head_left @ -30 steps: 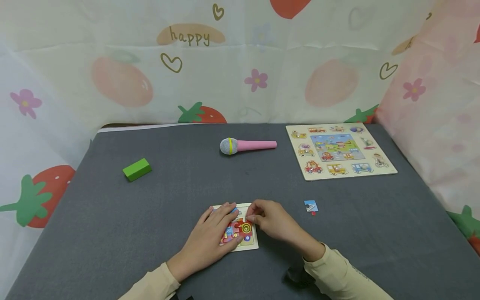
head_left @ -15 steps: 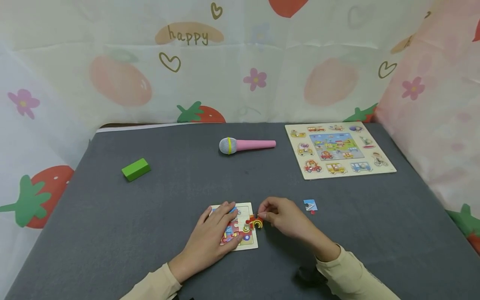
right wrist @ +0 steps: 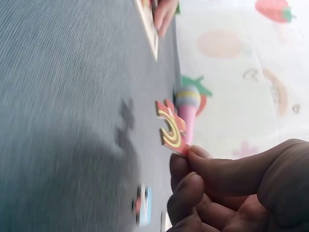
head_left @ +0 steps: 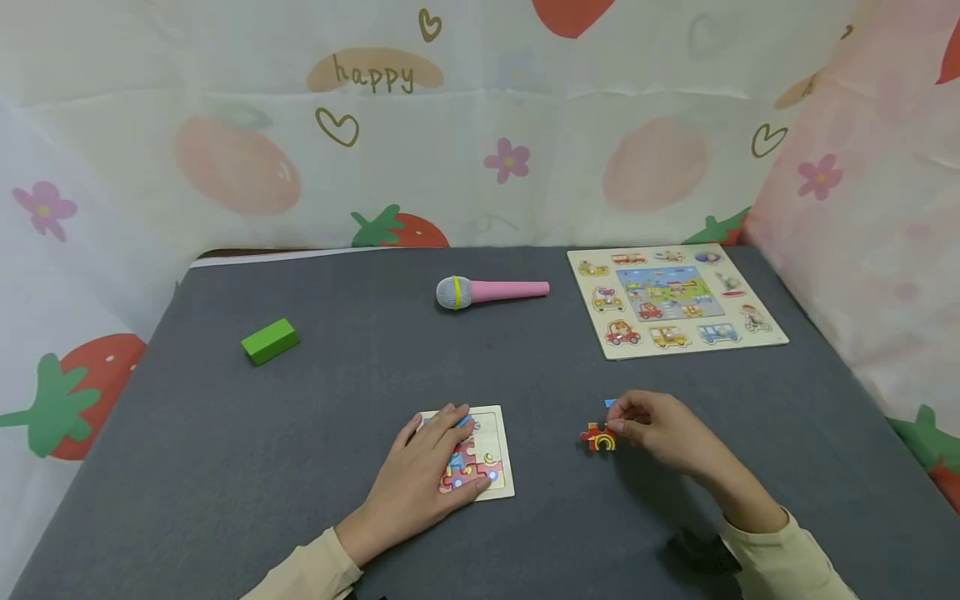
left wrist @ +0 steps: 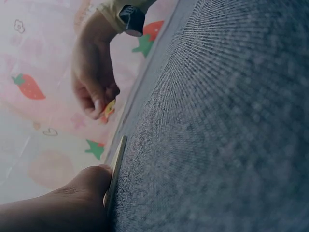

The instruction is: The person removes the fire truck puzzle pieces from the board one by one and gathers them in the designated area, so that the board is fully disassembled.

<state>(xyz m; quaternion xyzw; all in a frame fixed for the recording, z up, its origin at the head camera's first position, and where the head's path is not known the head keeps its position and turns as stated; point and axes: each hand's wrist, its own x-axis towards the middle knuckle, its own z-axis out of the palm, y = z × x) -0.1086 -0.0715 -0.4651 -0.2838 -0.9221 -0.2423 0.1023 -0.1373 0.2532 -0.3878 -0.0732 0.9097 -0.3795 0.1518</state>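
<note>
My left hand (head_left: 420, 475) rests with its fingers spread over a small jigsaw puzzle in a pale wooden frame (head_left: 506, 467), hiding its left part. At the upper right of that frame bare wood shows. Between thumb and fingertips my right hand (head_left: 667, 429) pinches a red jigsaw piece (head_left: 597, 437) with yellow arcs, held above the table. The right wrist view shows this red piece (right wrist: 173, 126) with its shadow on the cloth. A blue-and-white puzzle piece (right wrist: 144, 205) lies on the table close by, mostly hidden behind the right hand in the head view.
A pink toy microphone (head_left: 495, 291) lies toward the back. Behind and to the right is a larger wooden puzzle board (head_left: 590, 287) with vehicle pictures. A green block (head_left: 270, 342) sits at the left. A printed cloth (head_left: 555, 100) hangs along the table's far edge.
My right hand has lifted the red piece out of the small puzzle and carried it right, over beside the blue-and-white piece. The left hand has stayed on the puzzle.
</note>
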